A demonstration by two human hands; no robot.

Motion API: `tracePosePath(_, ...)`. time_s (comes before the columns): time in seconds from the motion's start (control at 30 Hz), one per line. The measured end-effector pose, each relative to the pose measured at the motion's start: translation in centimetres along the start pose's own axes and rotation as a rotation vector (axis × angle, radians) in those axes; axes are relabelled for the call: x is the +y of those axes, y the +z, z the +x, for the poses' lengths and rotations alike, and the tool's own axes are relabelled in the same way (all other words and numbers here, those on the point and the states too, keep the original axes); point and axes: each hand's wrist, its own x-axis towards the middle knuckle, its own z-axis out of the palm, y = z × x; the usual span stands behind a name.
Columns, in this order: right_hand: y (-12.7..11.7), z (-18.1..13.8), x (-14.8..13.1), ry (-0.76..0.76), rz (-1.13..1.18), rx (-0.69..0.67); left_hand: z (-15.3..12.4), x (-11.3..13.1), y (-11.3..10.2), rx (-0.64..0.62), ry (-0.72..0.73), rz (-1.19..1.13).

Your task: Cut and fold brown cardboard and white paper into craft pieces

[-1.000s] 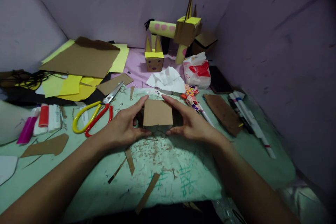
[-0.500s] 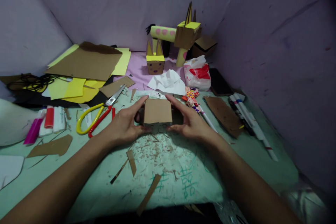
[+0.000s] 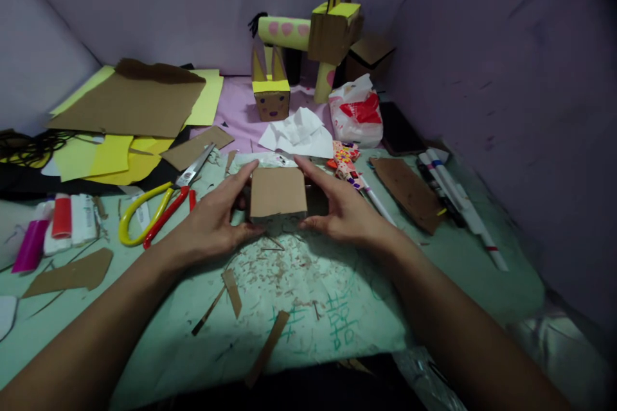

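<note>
Only the view has shifted since. Cardboard box (image 3: 278, 191) at frame centre, my left hand (image 3: 216, 218) and right hand (image 3: 348, 209) part-curled, gripping its sides. Probably steadying it; next move calls for even pressure.

The slim left forearm (image 3: 128, 292), bare to the wrist, crosses the lower left of the frame; the bare right forearm (image 3: 453, 308), smooth and tapering, crosses the lower right. The left hand (image 3: 216, 215) and right hand (image 3: 349, 209) are ungloved, with slender fingers.
</note>
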Motion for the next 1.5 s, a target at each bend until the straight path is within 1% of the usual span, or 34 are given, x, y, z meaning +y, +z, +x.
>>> tracePosePath(0.07,0.2,0.0,-0.2,0.014,0.038,0.014,0.0,0.1,-0.1,0.007,-0.025,-0.032)
tracePosePath(0.17,0.4,-0.1,-0.5,0.032,0.170,0.051,-0.1,0.3,-0.4,0.037,-0.060,-0.039)
tracePosePath(0.23,0.5,-0.1,-0.8,0.040,0.249,0.067,-0.2,0.4,-0.7,0.059,-0.082,-0.088)
tracePosePath(0.37,0.5,-0.1,-1.4,0.098,0.332,0.071,-0.4,0.9,-0.6,0.069,-0.161,-0.417)
tracePosePath(0.47,0.3,0.0,-1.5,0.106,0.415,0.087,-0.5,1.5,-0.2,0.047,-0.260,-0.691)
tracePosePath(0.6,0.4,0.1,-1.3,0.132,0.371,0.144,-0.7,2.4,0.5,-0.026,-0.423,-1.013)
tracePosePath(0.7,0.9,0.2,-1.0,0.162,0.365,0.148,-1.0,2.6,0.9,-0.117,-0.494,-1.134)
tracePosePath(0.8,1.5,0.2,-0.8,0.163,0.435,0.079,-1.2,2.5,1.2,-0.223,-0.549,-1.201)
tracePosePath(0.87,1.8,0.1,-0.7,0.163,0.460,0.050,-1.2,2.4,1.4,-0.250,-0.565,-1.226)
tracePosePath(0.97,2.2,0.0,-1.0,0.144,0.403,0.039,-1.0,2.2,1.6,-0.233,-0.571,-1.270)
tracePosePath(1.13,2.7,-0.2,-1.7,0.085,0.174,0.029,-0.8,1.8,1.8,-0.207,-0.600,-1.320)
tracePosePath(1.27,3.0,-0.2,-1.6,0.122,0.194,0.059,-0.8,1.7,1.9,-0.238,-0.562,-1.328)
tracePosePath(1.37,2.9,-0.2,-1.6,0.150,0.196,0.040,-0.9,1.8,2.0,-0.262,-0.554,-1.330)
tracePosePath(1.5,2.8,-0.2,-2.0,0.072,0.165,-0.017,-0.9,2.1,2.1,-0.194,-0.614,-1.320)
